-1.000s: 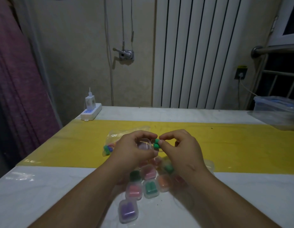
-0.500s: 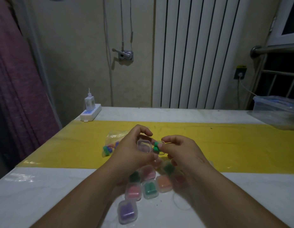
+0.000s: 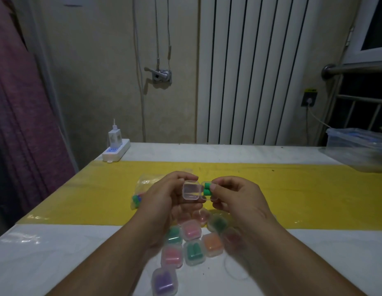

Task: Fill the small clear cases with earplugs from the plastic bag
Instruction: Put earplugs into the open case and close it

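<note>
Left hand (image 3: 162, 195): grips the open clear case (image 3: 191, 190) by its edges.
Right hand (image 3: 235, 195): pinches green earplugs (image 3: 206, 189).
Handling: earplugs likely soft, light; squeeze gently.

Green earplugs (image 3: 206, 189) in a clear case (image 3: 191, 190), yellow runner (image 3: 292, 189) across the white table (image 3: 57, 253).

Open case (image 3: 191, 190): clear glossy plastic. Green earplugs (image 3: 207, 189): matt, foam-like. Yellow strip (image 3: 292, 189): smooth, glossy. Bag (image 3: 141, 189) on strip: thin crinkled plastic. Curtain (image 3: 19, 103) left of strip: rough cloth. Rail (image 3: 356, 68) beyond strip: shiny metal.
</note>
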